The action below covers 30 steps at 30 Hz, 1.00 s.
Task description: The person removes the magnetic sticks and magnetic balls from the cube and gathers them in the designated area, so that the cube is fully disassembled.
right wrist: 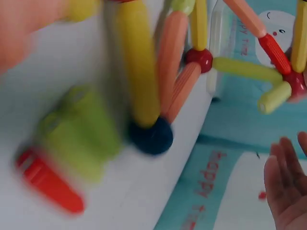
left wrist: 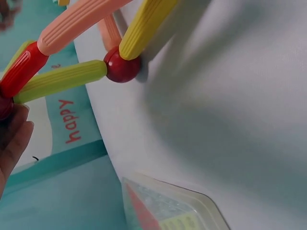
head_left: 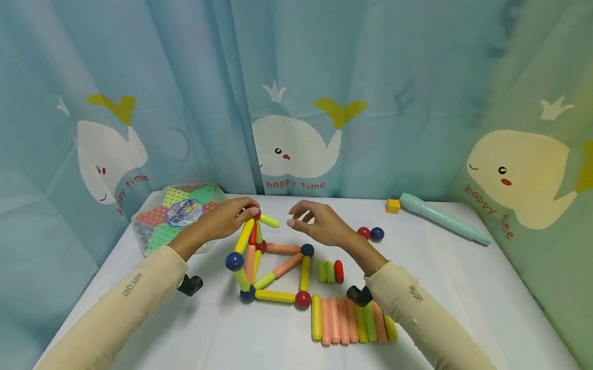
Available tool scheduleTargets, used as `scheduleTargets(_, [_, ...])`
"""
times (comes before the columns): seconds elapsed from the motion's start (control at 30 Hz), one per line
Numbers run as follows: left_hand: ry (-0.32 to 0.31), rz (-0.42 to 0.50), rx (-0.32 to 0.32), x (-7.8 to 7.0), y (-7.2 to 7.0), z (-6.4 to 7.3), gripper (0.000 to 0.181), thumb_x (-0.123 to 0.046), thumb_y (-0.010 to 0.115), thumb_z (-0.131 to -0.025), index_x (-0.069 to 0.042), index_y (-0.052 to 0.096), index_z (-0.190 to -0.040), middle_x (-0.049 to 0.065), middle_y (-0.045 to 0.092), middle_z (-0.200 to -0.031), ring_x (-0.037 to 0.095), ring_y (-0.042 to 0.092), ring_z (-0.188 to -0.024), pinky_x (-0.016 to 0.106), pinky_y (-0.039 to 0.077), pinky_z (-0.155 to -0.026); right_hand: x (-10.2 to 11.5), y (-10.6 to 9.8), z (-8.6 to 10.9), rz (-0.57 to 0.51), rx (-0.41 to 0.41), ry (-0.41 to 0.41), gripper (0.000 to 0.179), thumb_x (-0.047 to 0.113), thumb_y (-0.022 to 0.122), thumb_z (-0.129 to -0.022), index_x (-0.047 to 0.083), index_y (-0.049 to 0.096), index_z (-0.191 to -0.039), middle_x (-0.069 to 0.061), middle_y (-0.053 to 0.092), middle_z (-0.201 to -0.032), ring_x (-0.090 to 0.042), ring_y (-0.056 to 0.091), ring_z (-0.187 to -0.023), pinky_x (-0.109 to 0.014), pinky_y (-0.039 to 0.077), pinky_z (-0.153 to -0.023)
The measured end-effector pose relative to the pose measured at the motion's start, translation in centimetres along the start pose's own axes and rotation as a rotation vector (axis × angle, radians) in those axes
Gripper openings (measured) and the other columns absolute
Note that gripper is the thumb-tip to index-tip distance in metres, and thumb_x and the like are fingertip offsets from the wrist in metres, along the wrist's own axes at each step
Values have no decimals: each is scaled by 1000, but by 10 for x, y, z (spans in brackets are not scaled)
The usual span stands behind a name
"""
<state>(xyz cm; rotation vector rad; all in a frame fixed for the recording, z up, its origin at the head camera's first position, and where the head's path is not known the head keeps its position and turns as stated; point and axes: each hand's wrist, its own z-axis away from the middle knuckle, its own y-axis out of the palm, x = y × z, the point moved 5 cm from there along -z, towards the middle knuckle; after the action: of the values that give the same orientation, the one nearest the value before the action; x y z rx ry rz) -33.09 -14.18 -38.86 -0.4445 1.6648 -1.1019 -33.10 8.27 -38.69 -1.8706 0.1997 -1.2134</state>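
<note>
My left hand (head_left: 227,218) pinches the red ball (head_left: 256,212) at the top corner of a frame of coloured rods and balls. From that ball a short light-green rod (head_left: 270,221) juts right, its far end free. My right hand (head_left: 321,223) is just right of that rod, apart from it, fingers loosely bent and holding nothing. A blue ball (head_left: 235,261) joins a raised yellow rod (head_left: 244,236) to a green upright. On the table, the base has a blue ball (head_left: 307,250) and a red ball (head_left: 303,299) at its right corners, with a diagonal of peach and green rods.
Loose long rods (head_left: 345,322) lie in a row at front right, behind them short green and red rods (head_left: 330,271). Two loose balls (head_left: 371,233), a yellow cube (head_left: 393,206) and a teal pen-shaped object (head_left: 445,220) lie farther back. A clear-lidded star-patterned box (head_left: 148,220) is left.
</note>
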Motion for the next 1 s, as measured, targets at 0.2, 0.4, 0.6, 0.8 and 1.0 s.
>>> scheduleTargets(0.2, [8, -9, 8, -4, 4, -5, 31, -29, 48, -107, -7, 62, -125, 5, 69, -109, 20, 62, -95, 40, 54, -94, -3, 28, -36, -5, 69, -8, 43, 26, 75, -92, 5, 62, -127, -13, 65, -126, -32, 64, -113, -44, 53, -98])
scheduleTargets(0.4, [-6, 11, 10, -2, 5, -4, 32, -29, 48, -107, -8, 62, -126, 4, 69, -108, 19, 62, -96, 39, 54, -94, -9, 45, -48, -27, 174, -40, 42, 27, 75, -92, 8, 63, -128, -13, 71, -108, -28, 69, -91, -30, 57, -80])
scheduleTargets(0.6, [-6, 8, 7, -2, 3, -3, 31, -28, 47, -108, -7, 62, -126, 5, 68, -109, 20, 61, -95, 39, 54, -93, -5, 50, -47, -113, 278, -111, 37, 18, 61, -102, 7, 55, -136, -24, 69, -102, -41, 69, -83, -40, 59, -77])
scheduleTargets(0.8, [15, -7, -7, -3, 1, -2, 30, -25, 47, -108, -6, 62, -124, 7, 68, -110, 20, 61, -93, 39, 53, -90, 1, 50, -44, -134, 323, -152, 38, 14, 54, -105, 10, 46, -142, -27, 67, -102, -42, 67, -85, -52, 56, -84])
scheduleTargets(1.0, [35, -15, -13, -4, 1, -1, 28, -24, 46, -108, -5, 63, -120, 7, 68, -106, 19, 59, -89, 38, 52, -87, -7, 48, -41, -126, 310, -139, 34, 13, 49, -106, 14, 46, -140, -27, 69, -96, -44, 68, -85, -54, 57, -82])
